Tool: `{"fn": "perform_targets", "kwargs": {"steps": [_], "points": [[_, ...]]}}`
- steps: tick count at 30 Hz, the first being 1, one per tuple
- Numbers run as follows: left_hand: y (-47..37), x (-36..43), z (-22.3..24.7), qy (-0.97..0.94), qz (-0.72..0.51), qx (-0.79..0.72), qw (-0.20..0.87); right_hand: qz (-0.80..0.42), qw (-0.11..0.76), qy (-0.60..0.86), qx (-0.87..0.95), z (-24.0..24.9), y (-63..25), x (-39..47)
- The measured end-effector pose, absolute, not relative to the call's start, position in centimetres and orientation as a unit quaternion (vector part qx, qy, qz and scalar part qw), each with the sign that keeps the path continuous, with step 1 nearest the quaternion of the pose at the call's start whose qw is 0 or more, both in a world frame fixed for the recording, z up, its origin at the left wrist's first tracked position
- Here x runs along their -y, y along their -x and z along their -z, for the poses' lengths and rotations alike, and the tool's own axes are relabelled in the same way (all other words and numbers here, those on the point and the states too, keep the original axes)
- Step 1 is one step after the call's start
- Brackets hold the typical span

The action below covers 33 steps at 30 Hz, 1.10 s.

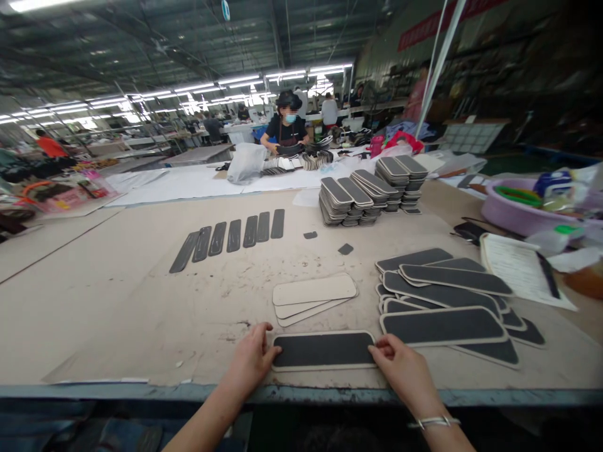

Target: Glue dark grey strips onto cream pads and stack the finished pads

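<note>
A long dark grey panel with rounded corners and a beige border (325, 350) lies at the table's front edge. My left hand (252, 358) grips its left end, the thumb on top at the rim. At the opposite end, my right hand (402, 366) pinches the panel between thumb and fingers. Just beyond it are a few overlapping plain beige panels (313, 290). Close to my right hand is a loose pile of similar dark, beige-rimmed panels (443, 326).
Several dark strips (227, 236) lie in a row farther left. Stacked panels (346, 201) stand at the back. To the right are a written sheet (513, 267) and a purple basin (513, 210). A masked co-worker (287, 129) handles pieces across the table.
</note>
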<state>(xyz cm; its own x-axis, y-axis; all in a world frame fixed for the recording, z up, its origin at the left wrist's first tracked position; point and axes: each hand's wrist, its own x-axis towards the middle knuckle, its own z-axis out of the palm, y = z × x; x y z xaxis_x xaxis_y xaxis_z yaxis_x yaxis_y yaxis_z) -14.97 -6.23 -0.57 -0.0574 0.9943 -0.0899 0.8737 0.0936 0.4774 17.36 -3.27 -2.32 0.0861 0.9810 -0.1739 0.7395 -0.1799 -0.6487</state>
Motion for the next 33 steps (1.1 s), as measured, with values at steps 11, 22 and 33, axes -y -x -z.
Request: {"fn": "perform_targets", "kwargs": {"steps": [11,22,33], "points": [[15.7,8.5,2.4,-0.771,-0.241,-0.572,0.146,-0.224,0.19,0.676,0.675,2.7,-17.5,4.0],[16.9,7.9,3.7,-0.793,-0.277,-0.535,0.093,-0.184,0.172,0.401,0.881,0.7,-7.8,6.6],[16.0,7.5,2.9,-0.765,-0.274,-0.569,0.126,-0.149,0.114,0.522,0.832,3.3,-14.2,6.2]]}}
